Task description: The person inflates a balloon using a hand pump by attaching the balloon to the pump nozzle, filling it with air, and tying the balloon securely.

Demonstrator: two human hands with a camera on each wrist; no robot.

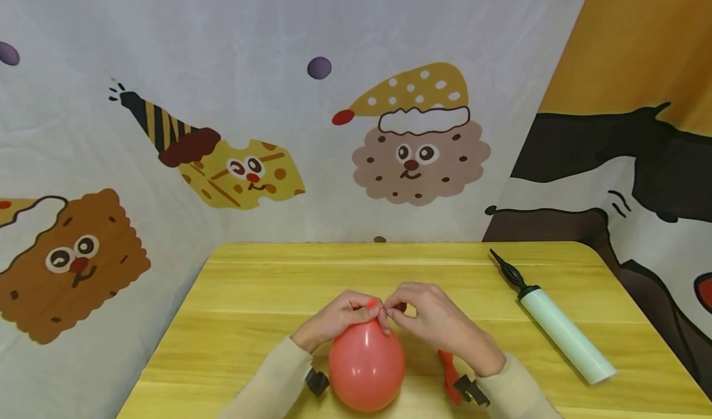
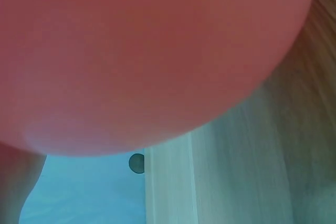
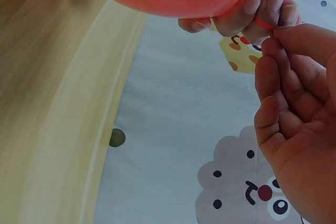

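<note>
An inflated red balloon (image 1: 367,369) hangs neck-up between the two hands, over the near part of the table. My left hand (image 1: 346,314) grips the neck at its top, and a bit of red rubber shows by the thumb. From the right, my right hand (image 1: 432,315) pinches the thin stretched end of the neck between thumb and index finger. The right wrist view shows that red neck (image 3: 263,23) drawn across the left fingers (image 3: 236,22) to the right fingertips. In the left wrist view the balloon's round side (image 2: 157,51) fills the upper part and hides the left fingers.
A pale green hand pump (image 1: 567,332) with a black nozzle lies at the table's right side. Beneath the right forearm is a flat red piece (image 1: 448,372), partly covered. The wooden table (image 1: 267,283) meets a cartoon-printed cloth (image 1: 267,48) at its back edge.
</note>
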